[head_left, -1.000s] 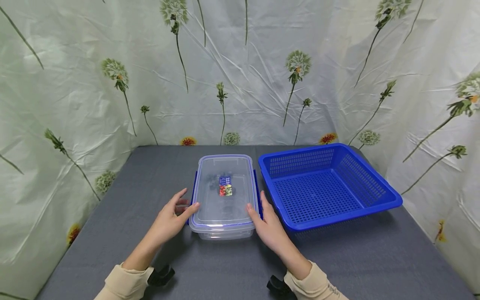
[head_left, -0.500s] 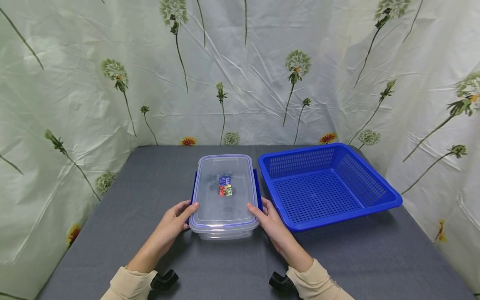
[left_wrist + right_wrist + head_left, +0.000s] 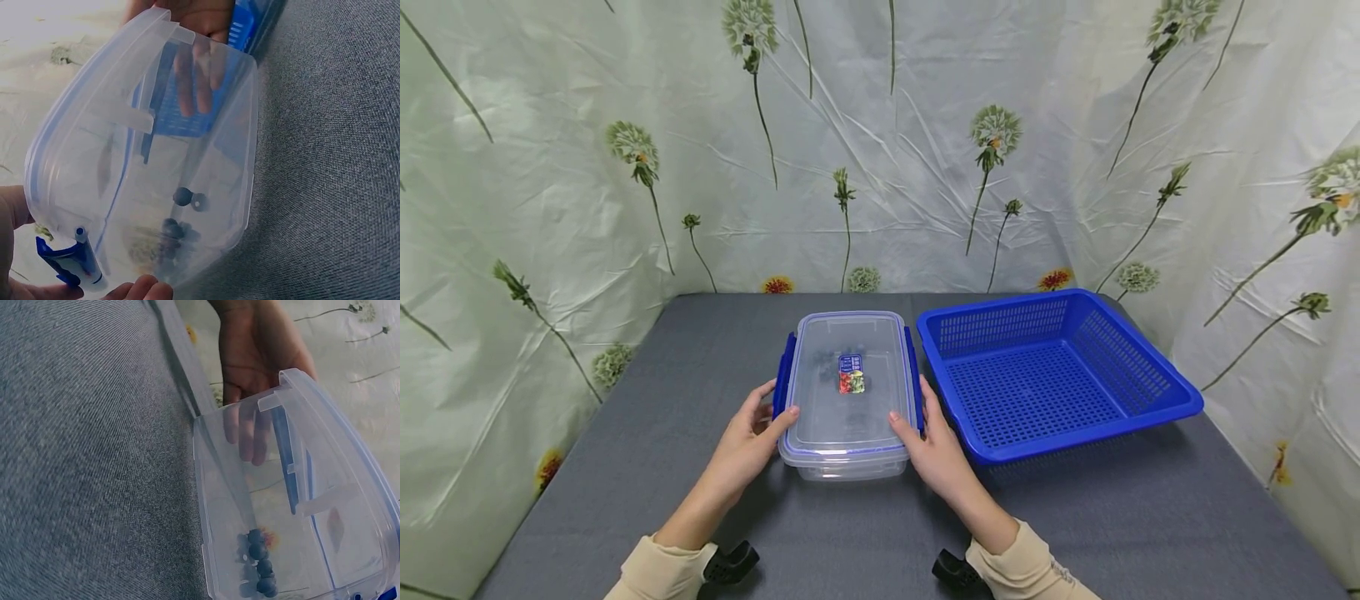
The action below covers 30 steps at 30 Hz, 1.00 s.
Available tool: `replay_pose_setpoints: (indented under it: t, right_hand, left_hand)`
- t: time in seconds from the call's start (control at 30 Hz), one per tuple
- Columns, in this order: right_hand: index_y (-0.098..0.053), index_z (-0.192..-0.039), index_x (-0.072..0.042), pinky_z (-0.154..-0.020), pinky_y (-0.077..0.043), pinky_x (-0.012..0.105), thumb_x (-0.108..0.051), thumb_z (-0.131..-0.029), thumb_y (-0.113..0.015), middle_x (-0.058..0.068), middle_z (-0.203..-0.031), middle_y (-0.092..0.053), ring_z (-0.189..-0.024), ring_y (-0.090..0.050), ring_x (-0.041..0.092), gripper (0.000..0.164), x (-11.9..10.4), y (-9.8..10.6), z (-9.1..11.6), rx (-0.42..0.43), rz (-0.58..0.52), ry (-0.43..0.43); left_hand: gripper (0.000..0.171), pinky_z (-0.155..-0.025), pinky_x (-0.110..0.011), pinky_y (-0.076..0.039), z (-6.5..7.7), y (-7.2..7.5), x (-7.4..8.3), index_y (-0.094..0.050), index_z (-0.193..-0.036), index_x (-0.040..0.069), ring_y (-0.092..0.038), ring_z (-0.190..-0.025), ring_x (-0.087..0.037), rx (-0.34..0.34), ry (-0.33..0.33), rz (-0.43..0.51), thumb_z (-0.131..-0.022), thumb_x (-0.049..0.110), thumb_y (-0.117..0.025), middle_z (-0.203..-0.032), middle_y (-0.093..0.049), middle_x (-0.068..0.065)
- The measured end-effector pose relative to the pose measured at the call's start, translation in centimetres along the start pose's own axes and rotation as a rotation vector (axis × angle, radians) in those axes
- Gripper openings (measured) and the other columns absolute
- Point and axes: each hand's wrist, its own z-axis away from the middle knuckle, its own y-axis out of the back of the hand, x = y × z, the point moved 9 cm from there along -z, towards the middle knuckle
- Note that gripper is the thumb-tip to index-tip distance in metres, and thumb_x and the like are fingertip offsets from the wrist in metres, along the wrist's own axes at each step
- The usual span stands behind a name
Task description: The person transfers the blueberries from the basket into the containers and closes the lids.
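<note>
A clear plastic food container (image 3: 850,433) with a clear lid stands on the table, a small printed label (image 3: 851,373) on top. Dark round berries, like blueberries (image 3: 257,551), lie inside. My left hand (image 3: 741,446) rests its thumb on the lid's left edge, its fingers at the blue left latch (image 3: 784,375). That latch sticks outward from the lid; the left wrist view shows the latch (image 3: 78,262) tilted away. Opposite, my right hand (image 3: 942,458) holds the right side, thumb on the lid, fingers along the blue right latch (image 3: 913,367). Some fingertips are hidden.
A blue perforated plastic basket (image 3: 1037,442) stands close by on the right, near the right hand. Grey cloth covers the table (image 3: 850,550). A flower-printed curtain (image 3: 910,192) hangs behind and at both sides. Each wrist wears a black camera.
The left latch has swung outward and up from the container's side. My fingers curled in at both sides half a second ago and have since straightened somewhat. The container and basket stay in place.
</note>
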Motion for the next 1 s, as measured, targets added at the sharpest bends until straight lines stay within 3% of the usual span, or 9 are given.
replay_pose_setpoints:
  t: [0.17, 0.3, 0.5, 0.63, 0.83, 1.0]
  right_hand:
    - [-0.007, -0.174, -0.01, -0.122, -0.035, 0.07, -0.033, -0.11, -0.061, 0.024, -0.177, -0.024, -0.158, -0.035, 0.048, 0.087, 0.1, -0.1, 0.1, -0.012, 0.064, -0.015]
    - [-0.005, -0.174, -0.013, -0.125, -0.029, 0.072, -0.033, -0.111, -0.058, 0.021, -0.179, -0.018, -0.16, -0.031, 0.048, 0.085, -0.1, -0.2, 0.2, -0.028, 0.077, -0.018]
    - [-0.008, -0.174, -0.015, -0.131, -0.018, 0.07, -0.031, -0.112, -0.054, 0.016, -0.181, -0.013, -0.164, -0.021, 0.045, 0.08, -0.1, -0.2, 0.1, -0.023, 0.095, -0.056]
    - [-0.011, -0.174, -0.017, -0.132, -0.017, 0.069, -0.034, -0.112, -0.053, 0.015, -0.181, -0.014, -0.165, -0.019, 0.045, 0.077, -0.1, -0.1, 0.2, -0.013, 0.132, -0.078]
    - [-0.011, -0.174, -0.013, -0.129, -0.018, 0.072, -0.04, -0.111, -0.051, 0.02, -0.18, -0.016, -0.163, -0.021, 0.049, 0.079, -0.4, -0.2, 0.2, -0.019, 0.164, -0.056]
    - [-0.006, -0.173, -0.006, -0.129, -0.019, 0.073, -0.04, -0.112, -0.051, 0.025, -0.179, -0.014, -0.163, -0.02, 0.05, 0.083, -0.9, -0.3, 0.2, -0.084, 0.215, -0.051]
  left_hand:
    - [0.086, -0.113, -0.062, -0.052, 0.3, -0.7, 0.7, -0.019, -0.173, 0.017, -0.059, -0.139, -0.045, -0.066, -0.048, -0.033, -0.106, 0.036, -0.07, -0.162, -0.048, -0.029]
    - [0.094, -0.117, -0.064, -0.048, 0.5, -1.1, 0.8, -0.009, -0.175, 0.021, -0.056, -0.142, -0.045, -0.104, -0.054, -0.009, -0.106, 0.036, -0.071, -0.167, -0.042, -0.029]
    - [0.091, -0.119, -0.063, -0.046, 0.7, -1.1, 0.8, -0.01, -0.175, 0.023, -0.054, -0.145, -0.045, -0.105, -0.054, 0.023, -0.106, 0.035, -0.069, -0.168, -0.041, -0.028]
    - [0.088, -0.12, -0.062, -0.045, 0.8, -1.2, 0.9, -0.01, -0.175, 0.025, -0.051, -0.147, -0.046, -0.109, -0.059, 0.033, -0.108, 0.031, -0.067, -0.17, -0.038, -0.026]
    - [0.084, -0.118, -0.065, -0.046, 0.9, -1.2, 1.0, -0.011, -0.175, 0.025, -0.052, -0.146, -0.047, -0.094, -0.06, -0.045, -0.11, 0.03, -0.064, -0.171, -0.036, -0.025]
    - [0.085, -0.118, -0.065, -0.046, 1.0, -1.3, 0.9, -0.009, -0.175, 0.022, -0.05, -0.148, -0.048, -0.097, -0.045, -0.116, -0.109, 0.033, -0.063, -0.169, -0.039, -0.028]
